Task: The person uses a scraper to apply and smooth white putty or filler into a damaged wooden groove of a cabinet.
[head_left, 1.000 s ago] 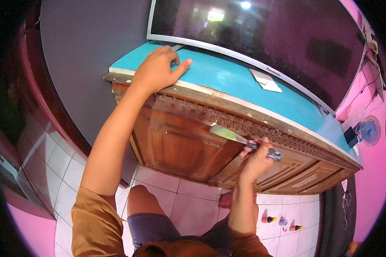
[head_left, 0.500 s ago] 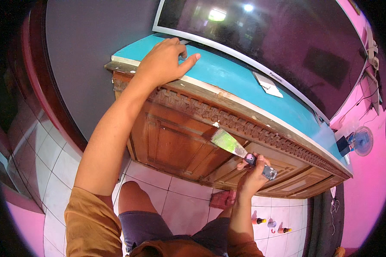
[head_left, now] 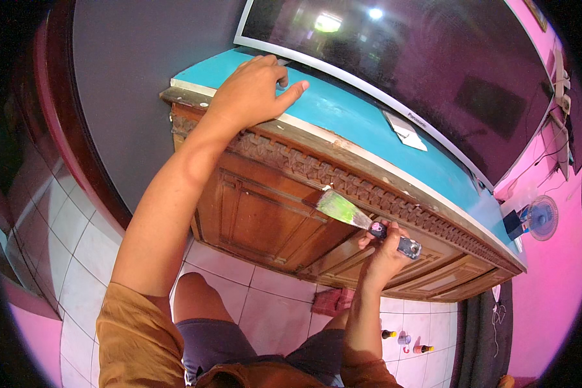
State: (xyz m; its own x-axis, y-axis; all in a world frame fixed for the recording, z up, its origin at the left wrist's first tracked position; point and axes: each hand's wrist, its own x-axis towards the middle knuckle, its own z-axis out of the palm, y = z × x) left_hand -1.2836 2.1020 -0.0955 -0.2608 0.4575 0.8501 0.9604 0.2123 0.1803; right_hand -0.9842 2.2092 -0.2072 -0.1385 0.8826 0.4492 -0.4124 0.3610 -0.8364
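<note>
My right hand (head_left: pixel 385 249) grips a putty knife (head_left: pixel 344 211) by its dark handle. Its metal blade, with a bright green sheen, points up and left in front of the carved trim of a brown wooden cabinet (head_left: pixel 258 220). A small whitish lump shows by the blade's tip; whether it clings to the blade or the trim, I cannot tell. My left hand (head_left: pixel 255 90) rests on the cabinet's blue top (head_left: pixel 343 103) near its left end. Its thumb is spread and its fingers are loosely bent, with nothing seen in them.
A large television (head_left: pixel 394 58) stands along the back of the blue top. White papers (head_left: pixel 405 132) lie before it. At the right end are a dark box (head_left: pixel 514 224) and a small fan (head_left: pixel 542 218). Small bottles (head_left: pixel 423 349) and a red cloth-like item (head_left: pixel 332 301) are on the tiled floor.
The view has shifted slightly. The putty knife's handle end sits a touch farther right, with the blade still by the trim. My left hand stays on the blue top.
</note>
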